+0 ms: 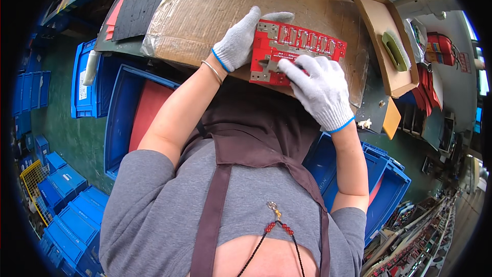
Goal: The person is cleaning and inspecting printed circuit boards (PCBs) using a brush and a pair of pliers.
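Grey shirt and brown apron [241, 154] fill the near field. Beyond, a red circuit board [294, 51] lies flat on cardboard [205, 10], long axis left-right. Left hand [238, 43], gloved, clasps the board's left edge, fingers curled over its top corner. Right hand [320, 90] lies on the board's near edge, fingertips pinching a small grey metal piece [270, 65] on it. Both hands equally near. Tan box [382, 25] with green block [395, 51] sits right, apart; blue crates [125, 113] below the bench.
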Demonstrator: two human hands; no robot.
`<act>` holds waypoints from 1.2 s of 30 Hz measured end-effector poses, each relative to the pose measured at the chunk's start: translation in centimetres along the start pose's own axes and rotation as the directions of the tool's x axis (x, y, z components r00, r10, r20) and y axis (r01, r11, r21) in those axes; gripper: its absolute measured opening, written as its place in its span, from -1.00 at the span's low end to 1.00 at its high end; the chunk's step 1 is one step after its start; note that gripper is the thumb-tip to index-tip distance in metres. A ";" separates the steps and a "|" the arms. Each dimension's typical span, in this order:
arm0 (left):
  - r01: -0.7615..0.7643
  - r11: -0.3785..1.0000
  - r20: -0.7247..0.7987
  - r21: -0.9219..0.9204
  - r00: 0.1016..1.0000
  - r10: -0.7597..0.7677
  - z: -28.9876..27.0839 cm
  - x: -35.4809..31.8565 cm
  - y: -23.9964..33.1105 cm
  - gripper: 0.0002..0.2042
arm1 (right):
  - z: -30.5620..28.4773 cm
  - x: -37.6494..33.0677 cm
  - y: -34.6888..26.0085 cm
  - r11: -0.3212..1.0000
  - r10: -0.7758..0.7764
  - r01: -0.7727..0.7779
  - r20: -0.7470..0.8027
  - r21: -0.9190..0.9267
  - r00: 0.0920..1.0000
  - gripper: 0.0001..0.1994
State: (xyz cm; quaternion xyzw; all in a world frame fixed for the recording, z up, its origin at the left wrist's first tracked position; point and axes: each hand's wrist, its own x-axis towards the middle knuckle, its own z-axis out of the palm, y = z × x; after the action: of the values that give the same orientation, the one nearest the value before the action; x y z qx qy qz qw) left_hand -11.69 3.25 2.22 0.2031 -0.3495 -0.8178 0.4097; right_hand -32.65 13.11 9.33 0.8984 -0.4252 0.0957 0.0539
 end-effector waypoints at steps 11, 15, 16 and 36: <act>0.017 1.000 -0.055 0.005 0.998 -0.016 0.3 -0.1 0.1 -0.22 | -1.8 -4.5 -2.4 0.955 0.182 -0.199 0.094 0.221 0.979 -0.51; 0.006 1.000 0.006 -0.017 1.000 -0.006 -0.7 -0.1 -0.2 -0.18 | 0.0 -8.0 -3.0 0.886 0.409 -0.407 0.038 0.221 0.912 -0.45; -0.025 0.998 -0.012 0.059 1.000 0.026 -0.7 0.0 -0.4 -0.18 | 0.0 -8.5 -3.2 0.865 0.458 -0.456 0.042 0.211 0.888 -0.45; -0.014 0.999 -0.049 0.044 0.999 0.016 -0.4 0.3 -0.5 -0.21 | 2.2 -11.9 -5.5 0.648 0.759 -0.710 -0.155 0.275 0.632 -0.43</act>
State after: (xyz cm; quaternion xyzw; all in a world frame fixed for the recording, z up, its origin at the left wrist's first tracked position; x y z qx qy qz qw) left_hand -11.89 3.05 1.51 0.2295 -0.3585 -0.8016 0.4199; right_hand -35.55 25.17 4.49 0.6260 -0.7334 0.2644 -0.0205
